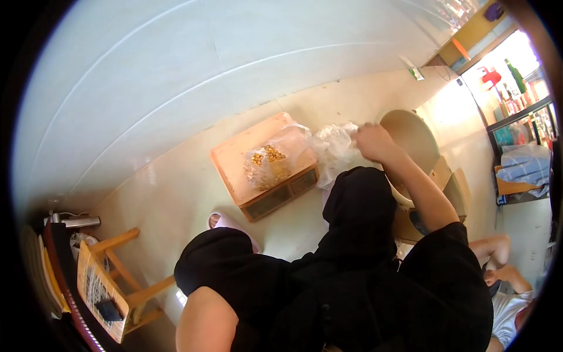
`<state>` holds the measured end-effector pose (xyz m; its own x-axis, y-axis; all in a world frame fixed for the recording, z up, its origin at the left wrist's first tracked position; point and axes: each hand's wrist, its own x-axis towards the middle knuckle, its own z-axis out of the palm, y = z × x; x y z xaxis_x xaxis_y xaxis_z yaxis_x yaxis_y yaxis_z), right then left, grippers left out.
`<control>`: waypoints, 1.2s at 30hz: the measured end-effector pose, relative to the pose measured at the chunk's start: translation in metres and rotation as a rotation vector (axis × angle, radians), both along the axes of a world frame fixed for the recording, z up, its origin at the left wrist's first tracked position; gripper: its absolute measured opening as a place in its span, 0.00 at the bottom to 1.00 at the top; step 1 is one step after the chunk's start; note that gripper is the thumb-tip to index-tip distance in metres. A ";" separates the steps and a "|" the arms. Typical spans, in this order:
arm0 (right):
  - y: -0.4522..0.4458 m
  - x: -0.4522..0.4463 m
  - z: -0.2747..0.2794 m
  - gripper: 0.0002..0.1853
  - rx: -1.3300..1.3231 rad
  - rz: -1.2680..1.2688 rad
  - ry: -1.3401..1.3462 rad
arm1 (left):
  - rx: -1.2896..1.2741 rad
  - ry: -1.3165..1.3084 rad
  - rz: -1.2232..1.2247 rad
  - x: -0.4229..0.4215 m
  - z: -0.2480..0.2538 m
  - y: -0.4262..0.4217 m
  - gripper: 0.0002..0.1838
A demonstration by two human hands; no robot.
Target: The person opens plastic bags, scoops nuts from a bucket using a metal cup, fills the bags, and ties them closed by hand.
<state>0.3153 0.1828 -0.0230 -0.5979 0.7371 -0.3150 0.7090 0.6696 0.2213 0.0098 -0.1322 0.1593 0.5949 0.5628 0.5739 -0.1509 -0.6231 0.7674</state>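
Observation:
My right hand [373, 142] is raised at the upper right of centre, its fingers curled together beside a crumpled clear plastic bag [335, 146]; whatever the fingers may hold is too small to make out. Left of it, a clear bag of yellow kernels [268, 159] lies on a pinkish low box [234, 154] with a dark side. Close behind my right hand is the large beige round bin [413, 132]. Of my left arm only a bare part shows at the bottom; the left hand is out of view.
A wooden stool [86, 276] bearing a dark flat object [109, 310] stands at the lower left. Cardboard [455, 190] is beside the bin. Another person [509, 293] sits at the lower right. Shelves with goods and blue cloth [524, 167] line the right side.

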 end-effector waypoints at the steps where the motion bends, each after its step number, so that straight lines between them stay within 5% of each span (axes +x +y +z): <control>1: 0.000 0.012 -0.024 0.10 -0.003 0.010 0.005 | -0.003 -0.006 0.004 0.000 0.002 0.000 0.17; 3: -0.013 0.031 -0.064 0.10 0.026 0.280 -0.393 | -0.007 -0.003 0.013 0.001 0.004 -0.001 0.17; 6: -0.011 0.041 -0.082 0.12 0.036 0.285 -0.573 | -0.021 0.000 0.012 0.004 0.006 0.003 0.17; 17: 0.015 0.078 -0.107 0.15 -0.018 -0.198 -0.451 | -0.040 -0.002 0.032 0.005 0.006 0.009 0.17; 23: 0.011 0.093 -0.104 0.27 -0.179 -0.650 -0.510 | -0.043 -0.016 0.062 0.002 0.009 -0.001 0.17; 26: 0.011 0.139 -0.170 0.25 0.099 -0.585 -0.558 | -0.041 -0.014 0.083 0.001 0.010 -0.008 0.17; 27: 0.006 0.133 -0.167 0.24 0.196 -0.550 -0.550 | -0.042 -0.014 0.090 0.002 0.009 -0.009 0.17; 33: 0.017 0.127 -0.108 0.18 -0.295 -0.440 -0.108 | -0.039 -0.014 0.074 0.003 0.007 -0.008 0.17; 36: 0.020 0.060 -0.020 0.19 -0.261 -0.399 0.005 | -0.030 -0.011 0.074 0.002 0.006 -0.010 0.17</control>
<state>0.3751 0.2032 -0.0427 -0.2868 0.8060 -0.5178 0.9226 0.3780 0.0774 0.0118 -0.1419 0.1657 0.5449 0.6221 0.5622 -0.1140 -0.6093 0.7847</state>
